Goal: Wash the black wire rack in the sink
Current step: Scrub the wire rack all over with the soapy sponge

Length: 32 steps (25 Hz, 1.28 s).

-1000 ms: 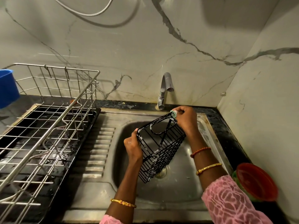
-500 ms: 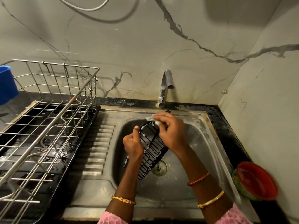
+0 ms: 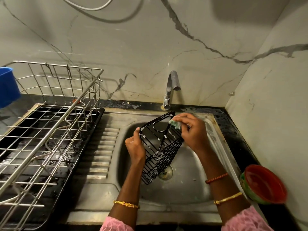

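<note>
Black wire rack held tilted over the steel sink, both hands on it.

Its long axis runs from the low near end, above the drain, up and away toward the tap. The left hand grips its left edge; the right hand pinches a green scrubber against the far top corner. Basin room lies open to the right; a steel dish rack stands left on the desk.

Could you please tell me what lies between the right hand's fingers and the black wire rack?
In the head view, a soapy green scrubber sits between the right hand and the black wire rack.
</note>
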Tool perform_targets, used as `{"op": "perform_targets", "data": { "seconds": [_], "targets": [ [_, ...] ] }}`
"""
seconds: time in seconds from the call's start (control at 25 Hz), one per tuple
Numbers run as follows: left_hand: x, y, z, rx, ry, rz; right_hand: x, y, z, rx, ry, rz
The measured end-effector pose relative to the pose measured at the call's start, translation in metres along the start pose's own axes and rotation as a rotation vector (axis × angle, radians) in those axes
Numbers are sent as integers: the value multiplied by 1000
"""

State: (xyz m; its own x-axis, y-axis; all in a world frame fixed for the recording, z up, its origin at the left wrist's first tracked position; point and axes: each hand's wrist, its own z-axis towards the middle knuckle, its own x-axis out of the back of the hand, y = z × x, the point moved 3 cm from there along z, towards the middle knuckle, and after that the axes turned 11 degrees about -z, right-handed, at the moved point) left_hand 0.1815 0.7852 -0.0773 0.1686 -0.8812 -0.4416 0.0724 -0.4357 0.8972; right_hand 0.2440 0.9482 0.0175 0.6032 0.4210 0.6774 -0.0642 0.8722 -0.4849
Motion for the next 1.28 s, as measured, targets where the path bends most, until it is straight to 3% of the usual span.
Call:
{"op": "perform_targets", "data": {
  "seconds": [0.16, 0.36, 0.56, 0.8, 1.0, 1.16, 1.28],
  "targets": [
    [-1, 3, -1, -44, 12, 30, 0, -1, 8, -8, -36, -39],
    [5, -2, 1, -14, 53, 79, -11, -34, -18, 256, -155, -41],
    [4, -4, -2, -8, 14, 104, -9, 16, 13, -10, -115, -111],
    [0, -6, -1, -1, -15, 103, -26, -1, 35, -78, -185, -51],
    [-1, -8, -1, -2, -10, 184, -31, -45, 10, 78, -199, 144],
    [0, -5, -2, 1, 24, 172, -31, -55, -17, 260, -212, 45],
    [3, -4, 1, 27, 74, 158, -22, -39, -48, 253, -159, 0]
  ]
}}
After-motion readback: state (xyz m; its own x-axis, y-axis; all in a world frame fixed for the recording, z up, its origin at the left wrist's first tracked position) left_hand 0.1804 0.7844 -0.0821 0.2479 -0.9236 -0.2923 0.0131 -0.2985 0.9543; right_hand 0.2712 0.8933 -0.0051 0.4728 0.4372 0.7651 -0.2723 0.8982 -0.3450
